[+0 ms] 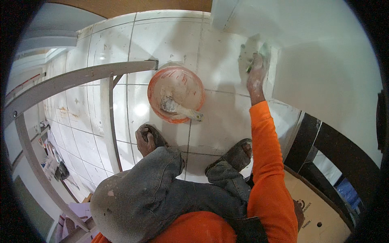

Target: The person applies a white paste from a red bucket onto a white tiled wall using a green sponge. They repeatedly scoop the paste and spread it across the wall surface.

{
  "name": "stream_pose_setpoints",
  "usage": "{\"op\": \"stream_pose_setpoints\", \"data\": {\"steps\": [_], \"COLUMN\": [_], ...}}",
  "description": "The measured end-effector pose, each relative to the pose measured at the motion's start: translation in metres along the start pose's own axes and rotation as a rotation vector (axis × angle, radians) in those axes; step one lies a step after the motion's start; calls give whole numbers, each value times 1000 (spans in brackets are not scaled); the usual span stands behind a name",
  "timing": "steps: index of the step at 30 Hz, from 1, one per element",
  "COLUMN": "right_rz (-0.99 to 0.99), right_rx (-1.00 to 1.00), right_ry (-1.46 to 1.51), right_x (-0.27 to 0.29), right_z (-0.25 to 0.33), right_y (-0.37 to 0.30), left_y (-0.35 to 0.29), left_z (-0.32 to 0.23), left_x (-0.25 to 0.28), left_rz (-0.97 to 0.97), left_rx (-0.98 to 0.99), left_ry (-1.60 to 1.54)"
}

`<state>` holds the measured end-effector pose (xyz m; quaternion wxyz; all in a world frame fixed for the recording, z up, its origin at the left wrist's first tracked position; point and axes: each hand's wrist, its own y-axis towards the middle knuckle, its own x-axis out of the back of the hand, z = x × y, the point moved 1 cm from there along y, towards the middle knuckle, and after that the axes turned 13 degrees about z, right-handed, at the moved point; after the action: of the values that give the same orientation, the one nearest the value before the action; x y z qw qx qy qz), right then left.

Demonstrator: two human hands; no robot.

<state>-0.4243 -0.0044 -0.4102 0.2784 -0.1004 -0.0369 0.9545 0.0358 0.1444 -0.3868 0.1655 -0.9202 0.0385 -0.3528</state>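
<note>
My right hand [256, 77], in an orange sleeve, reaches to the foot of the white wall at the upper right. Its fingers are closed on a flat tool with a green part [249, 68], pale and blurred along the wall, so its kind is unclear. My left hand does not show. An orange-red basin [151, 97] stands on the floor in front of my feet, with off-white paste in it. A putty knife [182, 111] lies in this basin, its blade smeared with paste and its pale handle over the near right rim.
A grey metal frame [81, 73] like a ladder spans the left side, its end near the basin. White tiles [170, 48] with dark stains cover the floor. At the right stand dark slatted furniture [336, 141] and a cardboard box [300, 186]. Several loose items lie far left.
</note>
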Motion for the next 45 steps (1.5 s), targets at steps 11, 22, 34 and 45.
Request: {"op": "stream_pose_setpoints", "data": {"steps": [11, 22, 34, 45], "right_rz": [386, 338, 447, 441], "right_rx": [-188, -129, -95, -141], "right_ry": [435, 307, 77, 490], "right_x": [-52, -47, 6, -48], "right_z": [-17, -62, -103, 55], "right_y": [18, 41, 98, 42], "left_y": [2, 6, 7, 0], "left_z": [14, 23, 40, 29], "left_x": [3, -3, -17, -4], "left_rz": [9, 24, -20, -17], "left_rx": [-44, -82, -144, -63], "left_ry": [51, 52, 36, -30]}}
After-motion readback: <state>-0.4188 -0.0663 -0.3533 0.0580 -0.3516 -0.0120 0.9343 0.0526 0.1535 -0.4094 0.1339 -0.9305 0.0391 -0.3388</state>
